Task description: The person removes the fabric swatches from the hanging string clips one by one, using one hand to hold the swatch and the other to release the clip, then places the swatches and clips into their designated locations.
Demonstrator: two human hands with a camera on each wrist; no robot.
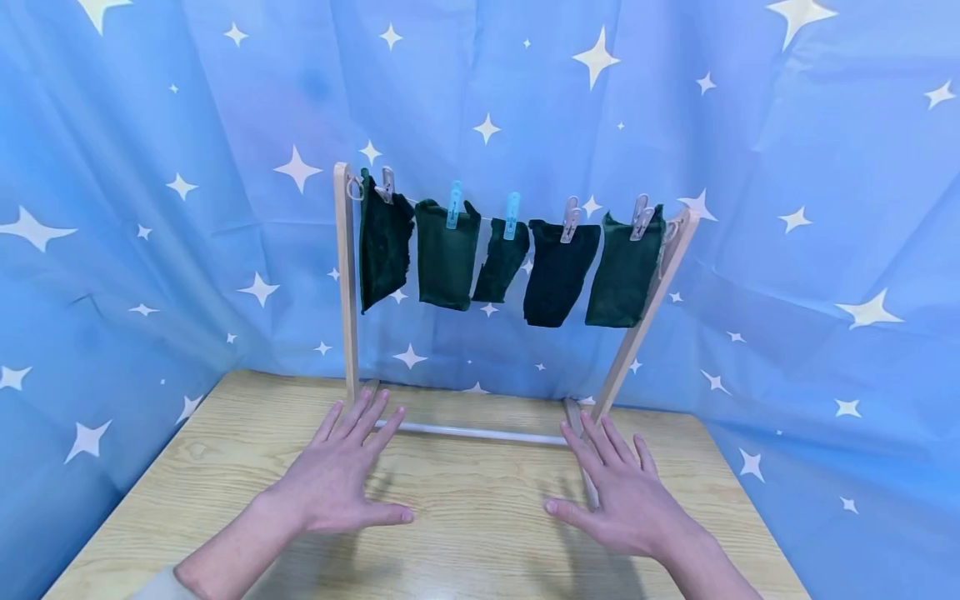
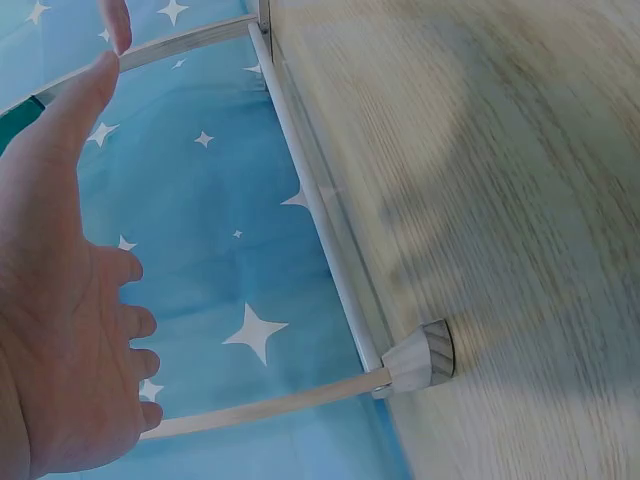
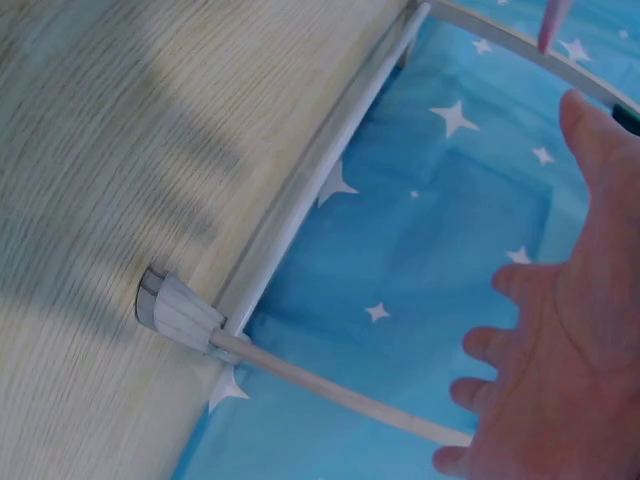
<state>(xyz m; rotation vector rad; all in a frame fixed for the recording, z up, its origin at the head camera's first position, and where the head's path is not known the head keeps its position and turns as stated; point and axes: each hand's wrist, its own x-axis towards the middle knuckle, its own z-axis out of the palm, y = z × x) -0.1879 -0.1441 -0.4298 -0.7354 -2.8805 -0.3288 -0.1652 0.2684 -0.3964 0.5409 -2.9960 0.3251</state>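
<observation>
Before the rack (image 1: 480,432), your left hand (image 1: 337,479) and right hand (image 1: 622,496) spread wide, empty.
Its length runs crosswise: left hand nearer its left post (image 1: 348,292), right hand nearer its right post (image 1: 620,367), cloths (image 1: 447,260) hanging between.

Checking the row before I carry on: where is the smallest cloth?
In the head view, the smallest cloth hangs mid-row, third of five from the left, held by the right-hand blue peg.

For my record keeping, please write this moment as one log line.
left grip: spread, empty; right grip: spread, empty; five green cloths: pegged on line; rack: standing on table
</observation>
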